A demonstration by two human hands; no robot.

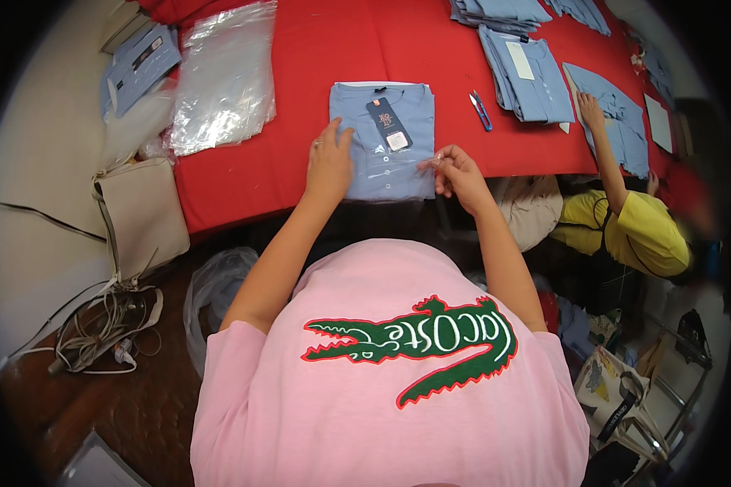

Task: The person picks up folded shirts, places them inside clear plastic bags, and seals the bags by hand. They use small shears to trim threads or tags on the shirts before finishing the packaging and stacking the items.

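A folded light-blue shirt (pixel 353 118) lies on the red-covered table in front of me, inside a clear plastic bag (pixel 398 172). On its upper front rests a dark hang tag (pixel 388 123), with small white buttons below. My left hand (pixel 330 165) lies along the left edge of the bagged shirt, fingers stretched and a little apart. At the right edge, the thumb and fingers of my right hand (pixel 460 178) are pinched together on the clear plastic, which glints at the fingertips.
Clear bags (pixel 226 81) are piled left of the shirt, near another packed shirt (pixel 142 69). Blue thread snips (pixel 481 111) lie to the right, before stacked folded shirts (pixel 528 77). A co-worker's hand (pixel 590 109) rests on a shirt farther right. Coiled cables (pixel 110 329) lie at lower left.
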